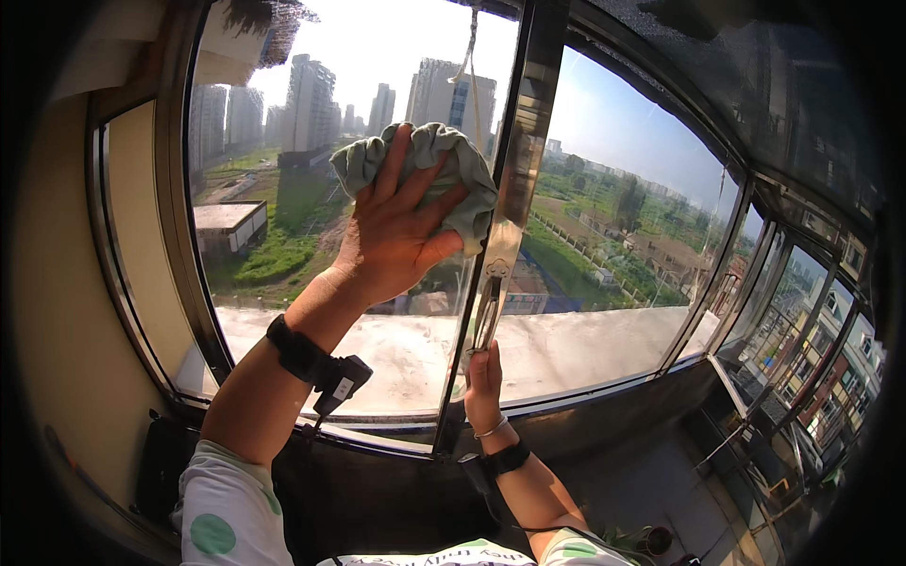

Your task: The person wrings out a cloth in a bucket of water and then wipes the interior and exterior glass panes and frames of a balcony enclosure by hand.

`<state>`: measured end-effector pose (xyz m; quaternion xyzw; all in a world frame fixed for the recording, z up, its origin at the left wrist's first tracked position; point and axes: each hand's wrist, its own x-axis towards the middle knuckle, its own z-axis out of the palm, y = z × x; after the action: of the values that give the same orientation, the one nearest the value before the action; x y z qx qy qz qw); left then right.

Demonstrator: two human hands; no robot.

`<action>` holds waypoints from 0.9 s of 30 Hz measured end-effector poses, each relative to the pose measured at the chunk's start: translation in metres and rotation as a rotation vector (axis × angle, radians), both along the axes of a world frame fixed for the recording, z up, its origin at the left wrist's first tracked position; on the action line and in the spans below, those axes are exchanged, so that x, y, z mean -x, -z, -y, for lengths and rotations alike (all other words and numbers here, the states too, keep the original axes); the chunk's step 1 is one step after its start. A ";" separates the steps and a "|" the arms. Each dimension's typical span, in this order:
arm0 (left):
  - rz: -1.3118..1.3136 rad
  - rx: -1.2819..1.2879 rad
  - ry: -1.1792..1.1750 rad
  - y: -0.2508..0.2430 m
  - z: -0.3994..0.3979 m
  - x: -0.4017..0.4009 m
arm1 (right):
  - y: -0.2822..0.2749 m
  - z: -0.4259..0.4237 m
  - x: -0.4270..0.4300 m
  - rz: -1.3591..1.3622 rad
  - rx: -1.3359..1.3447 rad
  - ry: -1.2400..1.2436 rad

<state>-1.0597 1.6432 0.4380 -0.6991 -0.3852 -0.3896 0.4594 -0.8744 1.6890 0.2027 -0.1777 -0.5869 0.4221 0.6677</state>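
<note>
My left hand (396,226) presses a crumpled grey-green cloth (463,170) against the glass pane (283,283) of a sliding window. Its fingers are spread over the cloth, close to the metal stile (515,184) on the pane's right side. Lower down, my right hand (485,385) grips that stile just beneath a recessed window latch (488,304). Part of the right hand's fingers is hidden by the frame. Each wrist wears a black strap with a small device.
Right of the stile, a window opening (601,247) looks onto a pale ledge (594,343). A cord (473,56) hangs by the glass at the top. Metal-framed windows (778,283) run along the right. A potted plant (655,541) stands on the floor at lower right.
</note>
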 end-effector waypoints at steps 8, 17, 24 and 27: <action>-0.275 -0.452 -0.276 -0.187 -0.057 -0.002 | -0.009 -0.004 0.026 -0.104 0.045 -0.260; 0.105 0.149 -0.152 0.176 0.001 -0.043 | -0.021 -0.001 -0.011 -0.024 0.227 -0.298; 0.138 0.307 -0.124 0.324 0.049 -0.023 | -0.018 0.008 0.013 0.039 0.265 -0.184; 0.182 0.217 -0.006 0.232 0.038 -0.030 | -0.022 0.019 0.004 -0.105 0.201 -0.228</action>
<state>-1.0296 1.6055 0.2065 -0.7052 -0.4674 -0.4059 0.3455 -0.8786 1.6697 0.2249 -0.1536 -0.5223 0.5607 0.6239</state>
